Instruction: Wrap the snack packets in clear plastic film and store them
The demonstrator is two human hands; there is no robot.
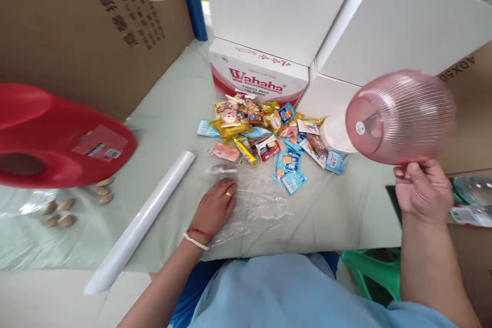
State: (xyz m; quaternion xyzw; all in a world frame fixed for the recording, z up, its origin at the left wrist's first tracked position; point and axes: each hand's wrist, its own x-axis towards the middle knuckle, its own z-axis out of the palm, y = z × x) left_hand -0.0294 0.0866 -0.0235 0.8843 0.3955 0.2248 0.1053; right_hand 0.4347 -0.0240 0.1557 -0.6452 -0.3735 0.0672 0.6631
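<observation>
A pink see-through ribbed plastic bowl [415,113] is held up at the right, tipped so its round base with a small white sticker faces me. My right hand [425,189] grips its lower rim between thumb and fingers. On the cloth in front of me, my left hand [215,207] rests with curled fingers on a crumpled clear plastic bag [261,205], closed on its left part. Just beyond the bag lies a heap of small wrapped snacks [253,123] in yellow, red, blue and white packets. Several blue packets [290,169] lie at its right front.
Behind the snacks stands a white and red Wahaha box [259,74], with large white boxes [280,5] around it. Leftward are a white roll [142,220], a red plastic jug [65,138], several brown nuts [66,220] and a cardboard carton [92,20]. A green stool [372,271] is below right.
</observation>
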